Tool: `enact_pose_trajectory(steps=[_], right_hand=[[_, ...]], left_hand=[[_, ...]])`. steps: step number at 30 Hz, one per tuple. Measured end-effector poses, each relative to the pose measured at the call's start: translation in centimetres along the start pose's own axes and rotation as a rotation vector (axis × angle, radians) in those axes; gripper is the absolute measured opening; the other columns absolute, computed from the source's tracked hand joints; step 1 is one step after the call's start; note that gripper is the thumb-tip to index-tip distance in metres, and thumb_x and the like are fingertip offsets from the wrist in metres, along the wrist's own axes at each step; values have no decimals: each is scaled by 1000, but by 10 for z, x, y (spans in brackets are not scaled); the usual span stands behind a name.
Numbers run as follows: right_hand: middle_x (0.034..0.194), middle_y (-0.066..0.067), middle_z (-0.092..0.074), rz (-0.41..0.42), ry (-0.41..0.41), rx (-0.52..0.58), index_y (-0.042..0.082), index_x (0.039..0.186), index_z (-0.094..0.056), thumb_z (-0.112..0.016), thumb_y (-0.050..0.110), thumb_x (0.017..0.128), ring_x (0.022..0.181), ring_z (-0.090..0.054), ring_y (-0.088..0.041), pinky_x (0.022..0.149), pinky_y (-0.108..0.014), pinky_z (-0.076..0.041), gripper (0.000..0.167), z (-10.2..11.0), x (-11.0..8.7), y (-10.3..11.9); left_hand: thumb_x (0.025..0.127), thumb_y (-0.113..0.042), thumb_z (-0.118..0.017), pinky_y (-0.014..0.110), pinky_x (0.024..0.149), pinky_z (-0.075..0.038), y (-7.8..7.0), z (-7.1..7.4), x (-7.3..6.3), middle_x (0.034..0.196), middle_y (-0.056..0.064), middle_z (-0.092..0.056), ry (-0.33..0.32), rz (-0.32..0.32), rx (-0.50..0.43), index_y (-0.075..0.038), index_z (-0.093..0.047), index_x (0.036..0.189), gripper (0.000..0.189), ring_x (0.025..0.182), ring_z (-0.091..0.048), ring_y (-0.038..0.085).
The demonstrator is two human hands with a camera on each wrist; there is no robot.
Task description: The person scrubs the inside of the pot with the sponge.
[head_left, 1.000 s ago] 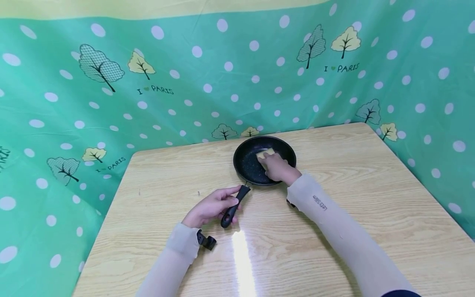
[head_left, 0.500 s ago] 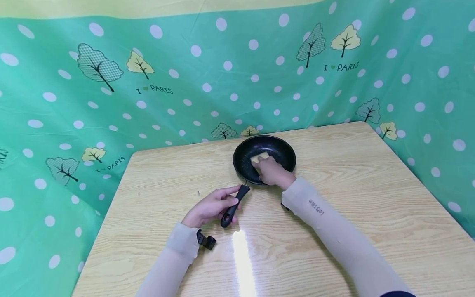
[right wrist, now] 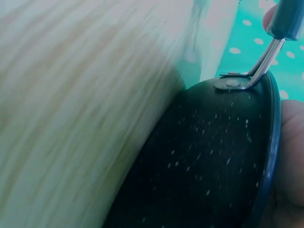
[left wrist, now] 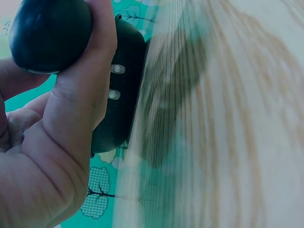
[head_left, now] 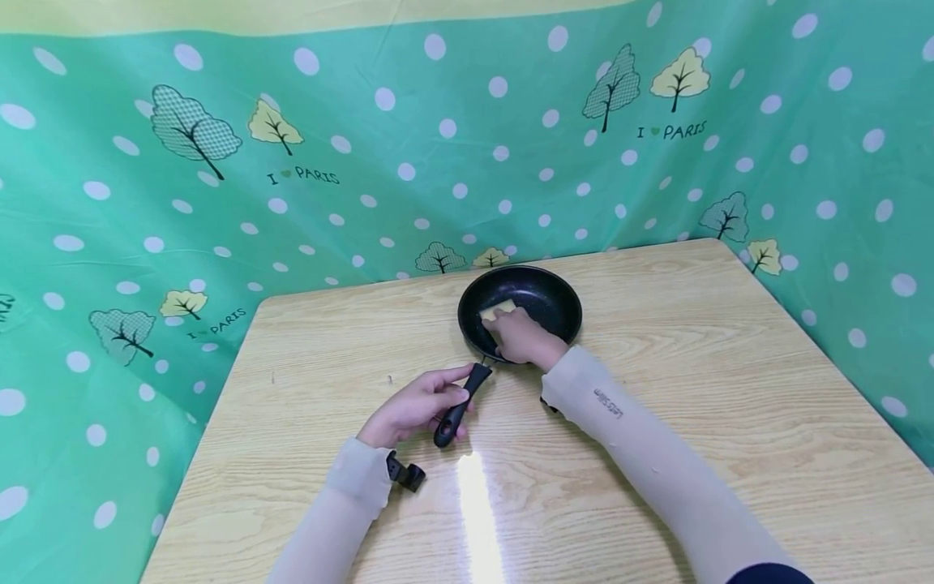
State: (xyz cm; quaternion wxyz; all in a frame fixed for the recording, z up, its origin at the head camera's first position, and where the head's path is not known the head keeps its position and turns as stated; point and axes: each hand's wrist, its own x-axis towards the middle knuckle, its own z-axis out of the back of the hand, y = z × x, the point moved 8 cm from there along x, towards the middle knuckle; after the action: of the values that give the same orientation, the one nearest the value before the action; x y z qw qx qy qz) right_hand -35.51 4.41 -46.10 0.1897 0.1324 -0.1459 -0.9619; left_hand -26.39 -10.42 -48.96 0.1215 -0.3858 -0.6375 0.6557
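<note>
A black frying pan [head_left: 556, 298] sits near the far edge of the table, its handle [head_left: 451, 422] angled toward the front left. The left hand [head_left: 412, 407] grips that handle, thumb along the top; the left wrist view shows the rounded handle end [left wrist: 51, 35] over the fingers. Inside the pan, on its left side, the right hand [head_left: 522, 337] holds a small pale yellow sponge [head_left: 498, 309] against the surface. Much of the sponge is hidden under the fingers. The right wrist view shows the pan's speckled outer wall [right wrist: 204, 152], with the right hand only partly visible behind the rim.
The pan stands on a light wood-grain table [head_left: 314, 373]. A green polka-dot curtain [head_left: 365, 203] hangs close behind the table and along its sides. A bright light reflection [head_left: 477, 519] lies on the tabletop near the front.
The right hand has slid the sponge leftward and slightly toward the front across the pan's inside. The left hand and the pan have stayed almost still.
</note>
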Motion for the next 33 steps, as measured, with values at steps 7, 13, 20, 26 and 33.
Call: enact_pose_trajectory(steps=[7,13,20,26,33], right_hand=[[166,-23,-35,-8,-7,7,11,158,-50,-72,9,100,149,-34,-50,117,-58,-42,62,-1,9,9],[168,-20,-34,-41,-13,0,14,160,-48,-72,12,100,150,-33,-47,113,-63,-44,64,-1,15,9],[170,-18,-31,-60,-4,-15,16,161,-47,-69,14,103,152,-31,-46,113,-67,-41,62,-3,23,3],[170,-19,-30,-74,-17,0,16,161,-45,-67,12,103,154,-27,-46,115,-70,-37,62,1,28,-7],[170,-19,-29,-89,-41,31,14,161,-45,-64,8,103,155,-25,-46,116,-73,-33,61,8,28,-22]], left_hand=[[112,-12,-49,36,68,-63,0,0,0,121,27,-63,-1,0,-4,-9,-25,168,62,73,-74,24],[112,-12,-50,34,67,-63,0,-1,0,121,28,-63,-2,2,-6,-10,-25,169,62,73,-74,24],[112,-12,-49,34,68,-63,0,-1,1,118,26,-62,6,-1,-26,-9,-24,169,62,73,-73,23],[112,-12,-49,35,70,-63,1,-2,1,118,24,-62,17,2,-40,-10,-25,169,61,73,-72,23],[112,-12,-49,34,69,-62,0,-2,0,118,24,-61,22,-3,-40,-10,-25,169,61,74,-72,23]])
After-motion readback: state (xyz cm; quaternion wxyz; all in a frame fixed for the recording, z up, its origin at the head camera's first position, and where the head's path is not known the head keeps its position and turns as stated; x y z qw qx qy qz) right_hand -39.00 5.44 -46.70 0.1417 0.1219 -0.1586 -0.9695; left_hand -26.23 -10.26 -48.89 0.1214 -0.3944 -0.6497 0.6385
